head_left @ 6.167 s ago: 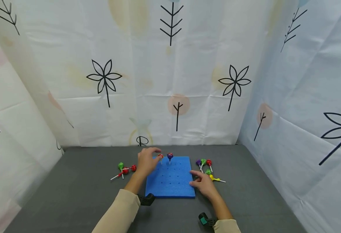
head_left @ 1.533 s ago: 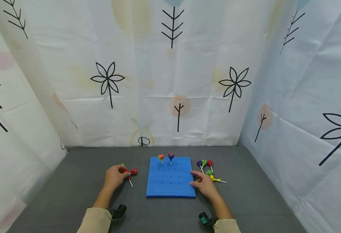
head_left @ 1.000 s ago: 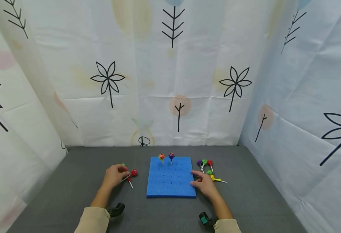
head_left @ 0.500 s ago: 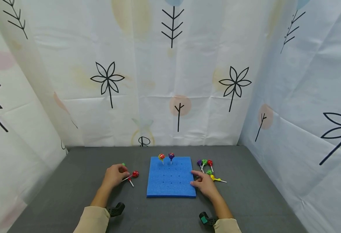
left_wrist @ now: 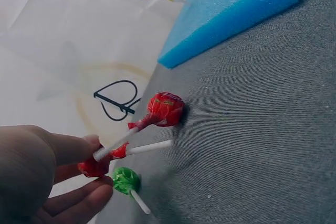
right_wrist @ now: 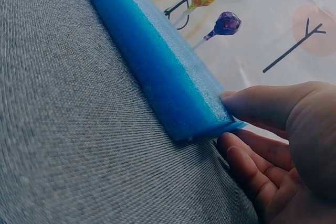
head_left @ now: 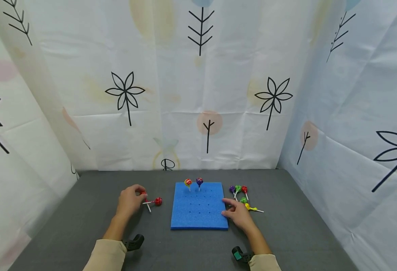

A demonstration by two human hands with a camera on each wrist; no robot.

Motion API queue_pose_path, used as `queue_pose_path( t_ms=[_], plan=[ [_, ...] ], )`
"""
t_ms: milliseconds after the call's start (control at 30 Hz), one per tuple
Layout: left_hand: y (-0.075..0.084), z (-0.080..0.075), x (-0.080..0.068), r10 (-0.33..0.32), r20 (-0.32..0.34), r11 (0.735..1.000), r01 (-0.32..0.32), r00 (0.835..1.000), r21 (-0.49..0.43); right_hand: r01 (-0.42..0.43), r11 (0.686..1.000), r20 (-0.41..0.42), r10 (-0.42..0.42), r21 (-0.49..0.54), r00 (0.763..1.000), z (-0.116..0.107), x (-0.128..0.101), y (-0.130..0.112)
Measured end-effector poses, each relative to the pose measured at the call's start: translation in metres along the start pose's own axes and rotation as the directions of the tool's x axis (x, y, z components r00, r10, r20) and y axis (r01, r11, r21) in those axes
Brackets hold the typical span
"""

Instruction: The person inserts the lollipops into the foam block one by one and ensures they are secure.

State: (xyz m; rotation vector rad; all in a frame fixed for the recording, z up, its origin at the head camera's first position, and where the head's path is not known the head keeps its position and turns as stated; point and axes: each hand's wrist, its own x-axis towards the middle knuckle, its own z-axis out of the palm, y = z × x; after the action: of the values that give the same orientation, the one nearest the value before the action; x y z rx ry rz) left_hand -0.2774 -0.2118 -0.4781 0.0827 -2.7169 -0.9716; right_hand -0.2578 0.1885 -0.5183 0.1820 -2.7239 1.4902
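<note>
My left hand (head_left: 129,200) is at the left side of the table and pinches the wrapped head of a red lollipop (left_wrist: 94,168), whose white stick points away from the fingers. Beside it lies a second red lollipop (head_left: 158,201), its stick passing close to my thumb. A green lollipop (left_wrist: 126,181) rests by my lower fingers; in the head view the hand hides it. My right hand (head_left: 239,215) holds the right edge of a blue foam board (head_left: 198,222) between thumb and fingers. Upright in the board's back row stand a yellow-and-red lollipop (head_left: 188,182) and a purple lollipop (head_left: 200,181).
Right of the board lies a loose group: another purple lollipop (head_left: 232,189), a green one, a red lollipop (head_left: 244,189), a second green lollipop (head_left: 243,200) and a yellow lollipop (head_left: 247,206). Rows of small holes dot the board. Patterned white cloth walls (head_left: 171,139) enclose the grey table (head_left: 93,210).
My left hand has gone from the yellow-and-red lollipop in the board to the left group and now pinches a red lollipop. The other red lollipop has shifted slightly right. My right hand stays put.
</note>
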Motion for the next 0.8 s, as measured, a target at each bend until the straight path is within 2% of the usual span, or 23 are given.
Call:
queue_pose_path(
  t_ms=[300,433,633,800],
  plan=[
    [0.010,-0.006,0.002,0.062,-0.039,0.997,-0.064,0.997,-0.051,0.010,1.000,0.004,-0.010,0.006,1.000,0.000,0.001,0.002],
    [0.014,-0.008,0.002,0.101,-0.097,0.990,-0.110,0.990,-0.087,0.026,1.000,0.009,-0.026,0.013,1.000,-0.001,0.000,0.003],
    [0.020,-0.010,0.004,0.185,-0.226,0.971,-0.213,0.957,-0.110,0.037,0.999,0.005,-0.037,0.017,0.999,-0.001,0.001,0.002],
    [0.025,-0.008,0.006,0.233,-0.291,0.954,-0.276,0.928,-0.114,0.042,0.999,0.004,-0.042,0.012,0.999,-0.001,0.002,0.003]
  ],
)
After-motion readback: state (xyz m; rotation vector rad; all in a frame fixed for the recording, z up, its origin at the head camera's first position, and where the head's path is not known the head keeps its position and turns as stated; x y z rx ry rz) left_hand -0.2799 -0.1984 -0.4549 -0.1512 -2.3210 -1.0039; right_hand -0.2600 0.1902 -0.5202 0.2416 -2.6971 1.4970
